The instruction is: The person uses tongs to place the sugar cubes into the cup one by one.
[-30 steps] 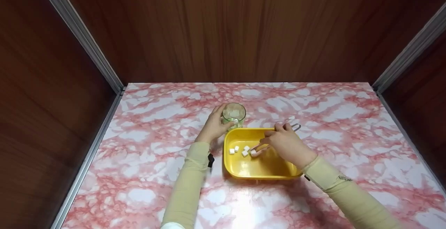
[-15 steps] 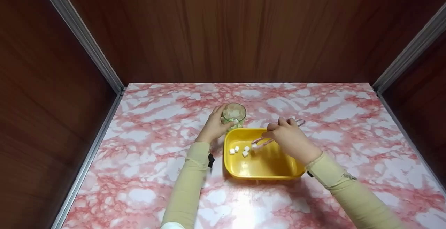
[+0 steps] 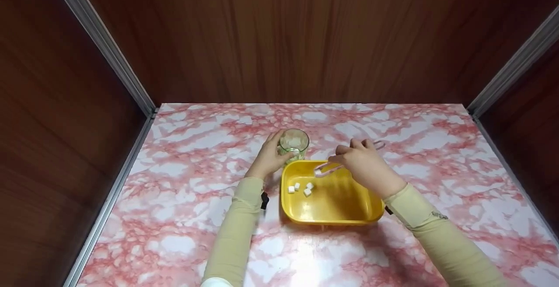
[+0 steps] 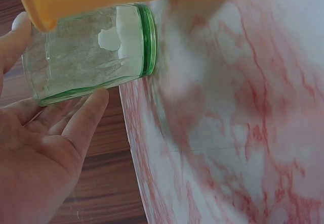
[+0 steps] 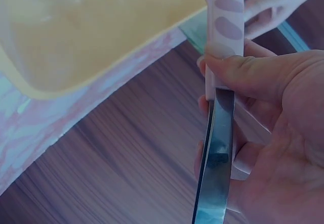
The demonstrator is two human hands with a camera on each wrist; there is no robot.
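Note:
My left hand (image 3: 267,160) holds an upright green-tinted glass (image 3: 295,140) behind the yellow tub. In the left wrist view, thumb and fingers lie on either side of the glass (image 4: 83,54), with white pieces near its base. With my right hand (image 3: 369,169) I pinch a pair of tongs (image 5: 223,133), metal with pink spotted tips. Between those tips is one white cube (image 3: 318,172), above the far part of the tub (image 3: 332,223). Several more white cubes, one of them here (image 3: 307,192), lie on the tub's floor at the left.
The table (image 3: 183,217) has a red and white marbled top. Dark wood-grain panels (image 3: 305,38) stand behind it and at both sides, with metal strips (image 3: 109,51) at the corners. The glass stands close to the tub's far left rim.
My right hand has lifted the tongs with a white cube from the tub's floor and moved away from me, toward the far rim. The left hand and glass have stayed in place.

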